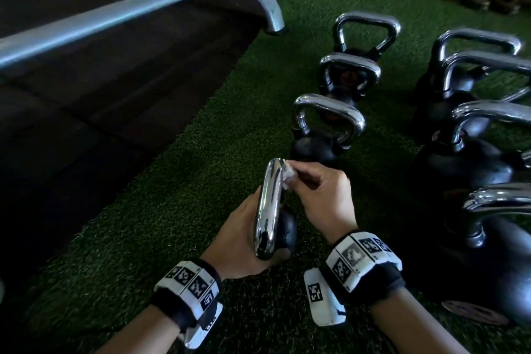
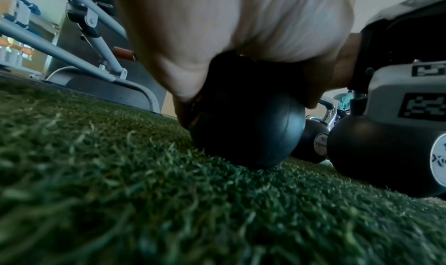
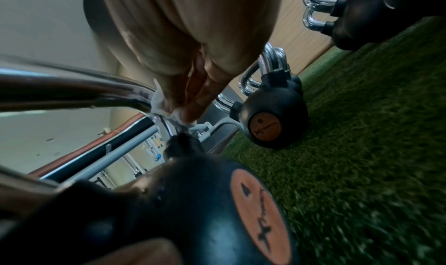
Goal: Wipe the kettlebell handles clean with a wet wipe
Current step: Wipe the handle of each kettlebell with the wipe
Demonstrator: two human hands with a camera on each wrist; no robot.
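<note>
The left hand [image 1: 241,238] grips the near end of the chrome handle [image 1: 268,204] of the small kettlebell [image 2: 246,135]. Its fingers are curled under and around the handle's near bend and the black neck below it, palm turned to the right. The left wrist is low, just above the green turf [image 1: 172,210], and carries a marker band. The kettlebell is the landmark: its black ball sits on the turf, and its handle runs away from the person.

The wet wipe [image 1: 287,178] is bunched against the right side of the handle's far bend. The right hand [image 1: 321,195] pinches the wipe between thumb and fingertips and presses it to the chrome. The remaining fingers are curled in. The right wrist lies right of the kettlebell, angled toward the handle's far end.

Beyond the kettlebell a row of three kettlebells [image 1: 330,123] stands on the turf. Right of it stands a second row of larger kettlebells [image 1: 474,158]. Far left of the kettlebell, a grey steel frame [image 1: 143,6] crosses the dark floor.
</note>
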